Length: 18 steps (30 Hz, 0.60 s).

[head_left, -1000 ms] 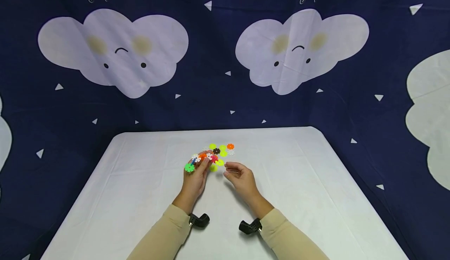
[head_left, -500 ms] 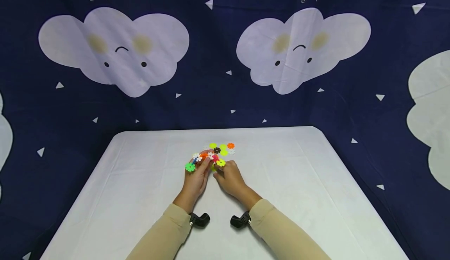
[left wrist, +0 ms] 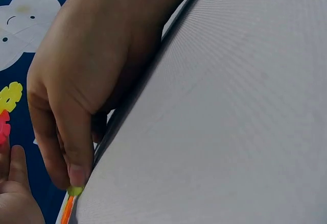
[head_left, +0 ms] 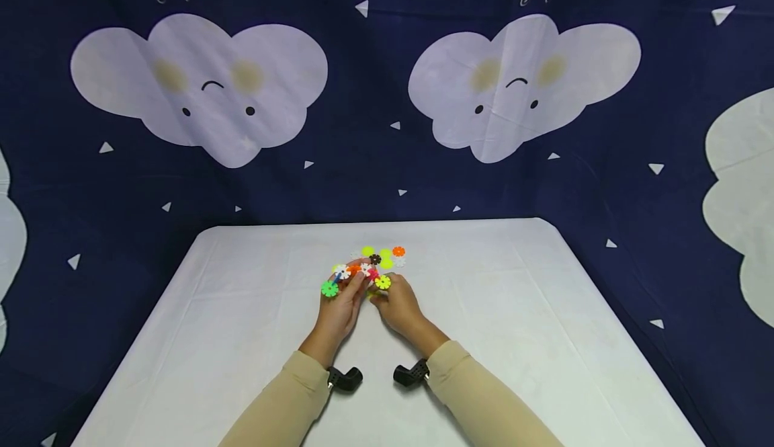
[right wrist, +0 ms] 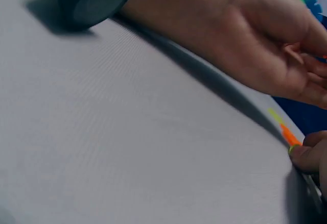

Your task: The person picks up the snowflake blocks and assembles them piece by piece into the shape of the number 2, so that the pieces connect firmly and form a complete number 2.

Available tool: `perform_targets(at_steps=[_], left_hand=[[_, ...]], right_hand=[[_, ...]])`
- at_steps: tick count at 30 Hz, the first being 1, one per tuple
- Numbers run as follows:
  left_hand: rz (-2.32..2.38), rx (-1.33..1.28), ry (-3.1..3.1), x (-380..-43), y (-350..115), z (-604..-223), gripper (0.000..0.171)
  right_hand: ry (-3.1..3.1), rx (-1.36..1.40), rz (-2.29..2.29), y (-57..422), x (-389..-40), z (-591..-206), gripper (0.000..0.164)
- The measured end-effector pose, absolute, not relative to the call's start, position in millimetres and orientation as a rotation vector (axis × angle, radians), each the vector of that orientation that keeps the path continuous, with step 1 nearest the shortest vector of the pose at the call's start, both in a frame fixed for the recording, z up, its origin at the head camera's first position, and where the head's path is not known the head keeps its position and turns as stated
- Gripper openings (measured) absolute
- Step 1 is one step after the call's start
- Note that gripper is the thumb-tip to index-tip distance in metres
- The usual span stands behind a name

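My left hand (head_left: 340,306) holds a chain of joined flower-shaped plastic discs. In it are a green disc (head_left: 329,288), a white disc (head_left: 342,271), a pink-red disc (head_left: 373,273) and a yellow disc (head_left: 383,282) at the right end. Close beside it, low over the table, is my right hand (head_left: 400,306). In the left wrist view its thumb and finger pinch a yellow-green disc (left wrist: 75,191) at the tabletop. That pinched disc is mostly hidden by the fingers.
Loose discs lie on the white table (head_left: 514,339) beyond the hands: an orange disc (head_left: 398,251), a black disc (head_left: 375,259) and several yellow-green ones (head_left: 386,263). A dark blue cloth with clouds (head_left: 526,91) hangs behind the table's far edge.
My right hand has moved left, in beside the left hand, and its fingers have closed on a yellow-green disc. The left hand keeps its hold on the chain, almost still.
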<state>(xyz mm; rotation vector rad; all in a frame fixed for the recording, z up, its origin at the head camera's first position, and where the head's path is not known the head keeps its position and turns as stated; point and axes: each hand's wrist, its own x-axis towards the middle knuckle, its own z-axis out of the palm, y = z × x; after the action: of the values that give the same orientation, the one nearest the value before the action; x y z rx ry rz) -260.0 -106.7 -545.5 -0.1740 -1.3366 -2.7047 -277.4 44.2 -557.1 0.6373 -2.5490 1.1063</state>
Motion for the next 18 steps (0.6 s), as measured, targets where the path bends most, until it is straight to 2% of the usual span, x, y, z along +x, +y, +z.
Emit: perform_targets(at_steps=[10,18], left_hand=[[-2.706,-0.184,-1.308,-261,-105,-547,0.043],[-2.674,-0.215,-1.329,-261,-107,-547,0.044]], right_hand=[[-2.391,0.670,1.385,68,-274,-558,0.016],[-2.313,0.487,1.705,91,-268,-554,0.024]])
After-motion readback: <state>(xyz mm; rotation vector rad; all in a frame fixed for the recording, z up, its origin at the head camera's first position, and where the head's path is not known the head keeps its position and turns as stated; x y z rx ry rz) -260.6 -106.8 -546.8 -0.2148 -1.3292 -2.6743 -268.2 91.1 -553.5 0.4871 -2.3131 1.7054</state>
